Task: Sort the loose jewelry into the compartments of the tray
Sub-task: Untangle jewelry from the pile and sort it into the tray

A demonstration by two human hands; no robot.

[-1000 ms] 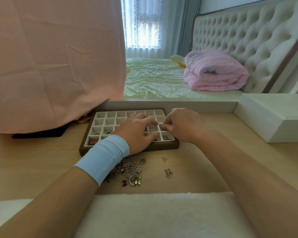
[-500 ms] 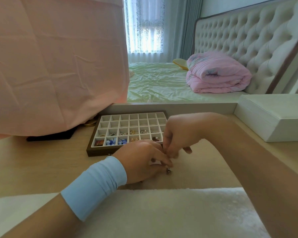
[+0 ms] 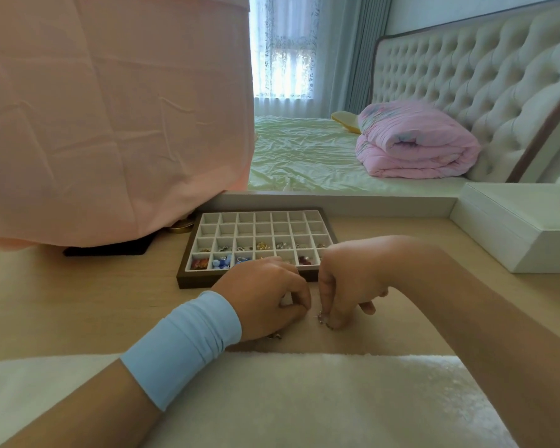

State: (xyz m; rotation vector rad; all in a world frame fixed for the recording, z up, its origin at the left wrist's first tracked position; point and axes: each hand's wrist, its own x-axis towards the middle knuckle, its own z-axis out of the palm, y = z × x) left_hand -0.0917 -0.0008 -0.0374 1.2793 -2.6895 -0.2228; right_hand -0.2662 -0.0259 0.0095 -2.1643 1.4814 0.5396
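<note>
So a sec ago both hands were up over the tray (image 3: 201, 281), and now they've dropped back to the bench (image 3: 78, 302) just in front of it. The right hand (image 3: 353, 279) has its fingers curled down, pinching a small silver piece (image 3: 322, 318) that sits on the bench, and the left hand (image 3: 265, 299) beside it is curled w/ thumb on fingertips, can't tell if it's got anything tbh. The tray's 2 near rows hold bits, the 2 far rows look bare, and another loose piece (image 3: 275, 335) peeks out under the left hand, so imo the last drop's done and the next pick is on.
</note>
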